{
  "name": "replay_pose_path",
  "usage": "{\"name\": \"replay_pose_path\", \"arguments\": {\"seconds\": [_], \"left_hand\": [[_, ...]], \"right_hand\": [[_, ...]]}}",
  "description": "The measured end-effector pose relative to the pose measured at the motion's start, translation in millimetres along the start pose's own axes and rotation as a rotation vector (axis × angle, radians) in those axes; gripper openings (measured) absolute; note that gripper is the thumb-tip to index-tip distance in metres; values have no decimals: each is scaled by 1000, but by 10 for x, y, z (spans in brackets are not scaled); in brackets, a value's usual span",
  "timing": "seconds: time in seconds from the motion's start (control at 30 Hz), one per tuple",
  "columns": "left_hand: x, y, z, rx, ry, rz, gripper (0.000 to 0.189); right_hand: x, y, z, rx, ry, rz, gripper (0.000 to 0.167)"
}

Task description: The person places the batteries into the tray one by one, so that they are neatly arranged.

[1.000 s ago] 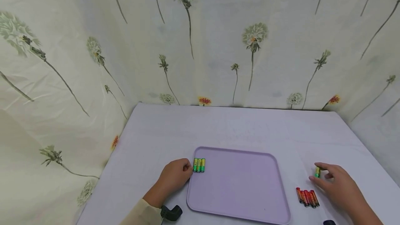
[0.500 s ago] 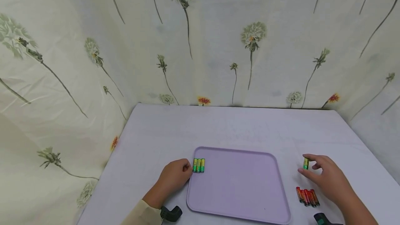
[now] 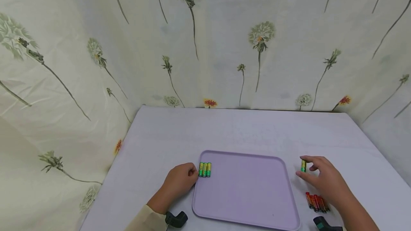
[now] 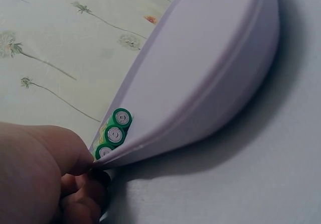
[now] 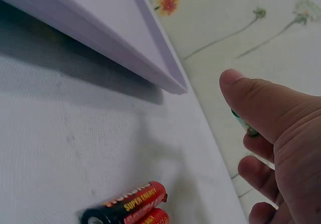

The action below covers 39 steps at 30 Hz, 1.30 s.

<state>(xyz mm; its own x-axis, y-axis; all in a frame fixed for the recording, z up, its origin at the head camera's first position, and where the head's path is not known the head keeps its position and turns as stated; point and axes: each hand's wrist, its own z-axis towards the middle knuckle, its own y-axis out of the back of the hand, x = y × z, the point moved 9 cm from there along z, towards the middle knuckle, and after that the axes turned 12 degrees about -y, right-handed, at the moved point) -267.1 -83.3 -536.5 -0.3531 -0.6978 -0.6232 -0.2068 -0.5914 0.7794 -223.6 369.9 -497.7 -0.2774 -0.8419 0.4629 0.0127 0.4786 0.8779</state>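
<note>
My left hand [image 3: 181,181] pinches the left rim of the lilac tray [image 3: 244,191] between thumb and curled fingers. Just inside that rim, three green-and-yellow batteries [image 3: 204,169] lie side by side; their flat silver ends face the left wrist camera. Off the tray's right side, my right hand [image 3: 324,177] holds another green-and-yellow battery [image 3: 303,165] upright between thumb and forefinger, above the table. In the right wrist view the thumb hides most of this green battery [image 5: 245,123].
Several red-and-black batteries [image 3: 317,202] lie in a row on the white-covered table [image 3: 244,127], right of the tray and below my right hand. A flower-printed cloth [image 3: 221,45] hangs behind the table's far edge. Dark wrist devices [image 3: 176,219] sit at both wrists.
My right hand has moved left with the green battery, from the table's right side toward the tray's right edge. The left hand, the tray and the batteries lying down keep their places.
</note>
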Motion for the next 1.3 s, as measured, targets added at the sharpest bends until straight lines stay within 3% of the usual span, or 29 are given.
{"name": "replay_pose_path", "arguments": {"seconds": [0.3,0.63,1.3], "left_hand": [[-9,3,6,8,12,-11,14],[-25,3,-43,10,14,-5,15],[8,0,-14,-8,-10,-15,15]], "right_hand": [[214,-97,12,-8,100,15,68],[348,-244,8,-2,127,15,66],[690,-455,8,-3,207,44,61]]}}
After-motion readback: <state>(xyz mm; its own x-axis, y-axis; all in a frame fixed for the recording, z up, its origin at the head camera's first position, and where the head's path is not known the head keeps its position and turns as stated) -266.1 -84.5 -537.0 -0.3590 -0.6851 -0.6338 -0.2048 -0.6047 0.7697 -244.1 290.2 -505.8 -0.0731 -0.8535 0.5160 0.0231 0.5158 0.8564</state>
